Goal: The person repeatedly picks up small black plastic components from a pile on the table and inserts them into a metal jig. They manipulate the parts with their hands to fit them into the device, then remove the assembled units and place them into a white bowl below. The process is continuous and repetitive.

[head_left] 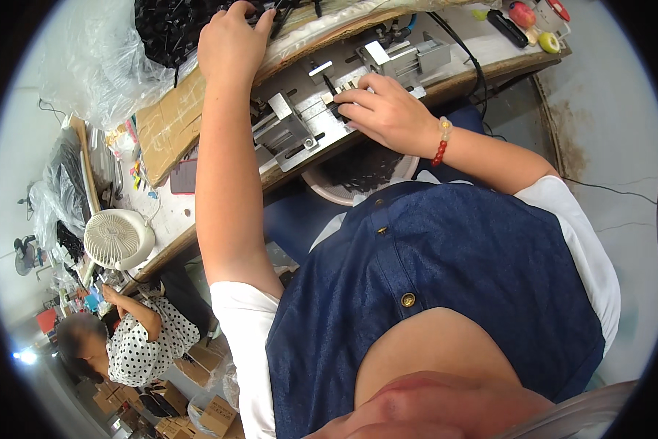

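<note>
My left hand (232, 42) reaches over a heap of thin black parts (169, 33) at the far edge. Its thumb stands apart from the fingers, and I see nothing held in it. At the metal fixture (288, 121) on the bench, my right hand (384, 110) has its fingertips closed around the lower end of a thin black part (330, 85). That part slants up from the middle of the fixture, between two silver clamp blocks. Its lower end is partly hidden by the fingers. A red and pale bead bracelet circles my right wrist.
Cardboard (164, 132) and clear plastic sheeting (87, 73) border the heap. Below the bench edge sits a round basket (336, 183) of black parts. Black cables hang right of the fixture. A phone (183, 177) and white fan (117, 240) stand left; a person in dotted clothing works beyond.
</note>
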`<act>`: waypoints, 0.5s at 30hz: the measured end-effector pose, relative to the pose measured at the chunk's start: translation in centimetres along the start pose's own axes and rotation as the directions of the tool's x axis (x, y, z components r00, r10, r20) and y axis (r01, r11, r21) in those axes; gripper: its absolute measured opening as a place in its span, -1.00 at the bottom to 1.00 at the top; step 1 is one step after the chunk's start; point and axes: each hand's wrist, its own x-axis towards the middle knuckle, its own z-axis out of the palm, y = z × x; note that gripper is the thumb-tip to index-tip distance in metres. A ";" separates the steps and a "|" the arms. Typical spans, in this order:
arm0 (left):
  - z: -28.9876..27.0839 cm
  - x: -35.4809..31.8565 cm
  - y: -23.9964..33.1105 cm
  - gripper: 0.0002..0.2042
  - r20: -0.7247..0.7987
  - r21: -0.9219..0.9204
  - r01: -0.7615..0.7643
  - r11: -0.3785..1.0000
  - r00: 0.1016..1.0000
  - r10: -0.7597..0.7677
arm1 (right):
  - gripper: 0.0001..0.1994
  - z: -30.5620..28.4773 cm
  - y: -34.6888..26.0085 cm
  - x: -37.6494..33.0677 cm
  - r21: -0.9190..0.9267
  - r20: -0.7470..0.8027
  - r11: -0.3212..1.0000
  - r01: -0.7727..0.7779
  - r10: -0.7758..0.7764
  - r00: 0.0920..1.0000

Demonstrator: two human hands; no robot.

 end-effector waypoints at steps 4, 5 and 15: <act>0.5 -0.3 -1.5 -0.60 -0.026 -0.018 0.023 1.000 0.999 -0.023 | -0.71 -1.9 3.6 4.3 0.003 -0.190 1.000 0.025 -0.023 0.982; 0.3 -0.3 -1.9 -0.61 -0.008 -0.022 0.040 0.999 0.999 -0.040 | -0.74 -2.5 5.3 6.0 0.074 -0.197 0.995 -0.061 0.074 0.978; -1.5 -0.6 -2.2 -0.60 0.072 0.053 0.111 0.992 0.991 -0.114 | -0.76 -0.9 17.9 15.4 0.352 -0.099 0.839 -0.415 0.475 0.875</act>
